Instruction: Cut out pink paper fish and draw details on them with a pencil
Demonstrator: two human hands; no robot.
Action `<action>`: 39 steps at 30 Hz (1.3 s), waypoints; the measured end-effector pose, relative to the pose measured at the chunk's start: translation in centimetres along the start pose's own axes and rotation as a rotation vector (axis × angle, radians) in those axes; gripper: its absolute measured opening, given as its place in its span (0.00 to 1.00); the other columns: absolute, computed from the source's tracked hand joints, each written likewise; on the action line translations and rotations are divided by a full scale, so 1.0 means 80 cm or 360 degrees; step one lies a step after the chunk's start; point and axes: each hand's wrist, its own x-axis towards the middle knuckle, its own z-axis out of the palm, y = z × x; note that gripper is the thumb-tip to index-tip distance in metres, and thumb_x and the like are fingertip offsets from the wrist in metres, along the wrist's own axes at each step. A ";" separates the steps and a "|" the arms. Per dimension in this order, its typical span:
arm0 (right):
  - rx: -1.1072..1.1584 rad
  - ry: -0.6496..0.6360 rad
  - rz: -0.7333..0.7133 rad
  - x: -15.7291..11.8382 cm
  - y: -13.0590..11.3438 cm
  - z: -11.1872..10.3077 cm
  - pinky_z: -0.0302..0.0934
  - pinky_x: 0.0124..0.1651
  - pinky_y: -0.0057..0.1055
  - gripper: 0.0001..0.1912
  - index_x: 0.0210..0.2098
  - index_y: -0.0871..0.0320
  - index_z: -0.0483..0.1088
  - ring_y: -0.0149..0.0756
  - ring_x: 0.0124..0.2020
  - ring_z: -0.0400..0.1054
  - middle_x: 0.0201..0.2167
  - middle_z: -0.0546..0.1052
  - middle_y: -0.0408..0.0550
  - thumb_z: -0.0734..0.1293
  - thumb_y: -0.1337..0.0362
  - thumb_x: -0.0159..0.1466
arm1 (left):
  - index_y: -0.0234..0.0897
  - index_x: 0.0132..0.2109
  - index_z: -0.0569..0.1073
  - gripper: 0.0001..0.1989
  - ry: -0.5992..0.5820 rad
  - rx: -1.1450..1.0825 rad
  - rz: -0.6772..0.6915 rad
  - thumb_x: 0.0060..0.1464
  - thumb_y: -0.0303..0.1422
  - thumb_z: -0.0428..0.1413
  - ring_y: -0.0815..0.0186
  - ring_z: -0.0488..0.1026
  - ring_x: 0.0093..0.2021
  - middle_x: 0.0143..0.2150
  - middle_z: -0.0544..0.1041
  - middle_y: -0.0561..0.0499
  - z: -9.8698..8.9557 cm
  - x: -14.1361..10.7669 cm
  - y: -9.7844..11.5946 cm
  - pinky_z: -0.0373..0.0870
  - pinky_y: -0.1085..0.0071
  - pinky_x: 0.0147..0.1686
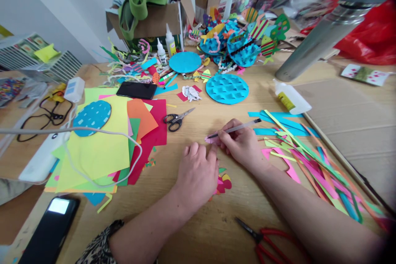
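Observation:
A pen (239, 127) with a clear barrel is gripped in my right hand (244, 144), its tip on a small pink paper piece (211, 139) on the wooden table. My left hand (198, 169) has its fingers bent, the index finger pressing the near edge of that piece against the tabletop. Partly under the left hand lie small cut paper shapes (224, 183) in red, pink, yellow and green. Black-handled scissors (176, 121) rest beyond the left hand. Red-handled scissors (262, 237) lie close to me, below the right forearm.
Coloured paper sheets (99, 161) with a white cable across them are at left, near a phone (51, 227). Paper strips (309, 161) spread at right beside a glue bottle (292, 97), a steel flask (318, 37) and cardboard (355, 119). Blue discs (227, 88) and craft pieces stand behind.

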 end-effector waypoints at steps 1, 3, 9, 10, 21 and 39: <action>-0.0003 -0.0005 0.0000 0.000 0.000 0.000 0.57 0.19 0.27 0.09 0.28 0.55 0.64 0.31 0.16 0.65 0.16 0.71 0.40 0.67 0.60 0.61 | 0.33 0.55 0.73 0.16 -0.0004 0.0001 0.0002 0.63 0.33 0.53 0.53 0.67 0.42 0.36 0.73 0.44 0.000 0.000 0.000 0.65 0.57 0.40; -0.0014 -0.0014 -0.0001 0.000 0.000 0.000 0.57 0.20 0.27 0.09 0.28 0.55 0.64 0.31 0.16 0.65 0.17 0.71 0.40 0.67 0.60 0.61 | 0.33 0.55 0.73 0.16 -0.0009 -0.0001 0.0003 0.63 0.33 0.53 0.53 0.67 0.42 0.37 0.73 0.44 -0.001 0.001 0.000 0.65 0.56 0.40; -0.0023 -0.0005 -0.0009 0.000 0.000 -0.001 0.57 0.20 0.27 0.08 0.28 0.55 0.65 0.31 0.16 0.64 0.17 0.71 0.40 0.67 0.61 0.61 | 0.32 0.55 0.73 0.16 -0.0013 -0.0017 -0.0002 0.63 0.32 0.52 0.53 0.66 0.42 0.37 0.73 0.44 -0.001 0.000 0.000 0.65 0.56 0.40; -0.0020 0.0000 -0.0010 0.000 0.000 -0.001 0.57 0.20 0.27 0.08 0.28 0.55 0.65 0.31 0.16 0.64 0.17 0.71 0.40 0.67 0.61 0.61 | 0.32 0.56 0.73 0.16 -0.0013 -0.0017 -0.0001 0.63 0.33 0.52 0.53 0.66 0.42 0.37 0.73 0.44 -0.001 0.000 0.000 0.65 0.56 0.40; -0.0027 0.0000 -0.0041 0.000 0.000 -0.001 0.58 0.22 0.27 0.09 0.27 0.55 0.65 0.31 0.18 0.66 0.18 0.72 0.41 0.67 0.60 0.62 | 0.33 0.54 0.73 0.15 0.0000 -0.0022 -0.0008 0.63 0.33 0.53 0.53 0.67 0.42 0.37 0.73 0.44 -0.001 0.000 0.000 0.66 0.56 0.41; -0.0026 0.0010 -0.0038 0.001 0.002 0.000 0.58 0.21 0.27 0.09 0.28 0.55 0.65 0.31 0.18 0.66 0.18 0.71 0.40 0.67 0.61 0.62 | 0.33 0.55 0.73 0.16 0.0004 -0.0036 -0.0005 0.63 0.33 0.52 0.53 0.66 0.41 0.37 0.72 0.44 0.000 -0.001 -0.001 0.65 0.56 0.40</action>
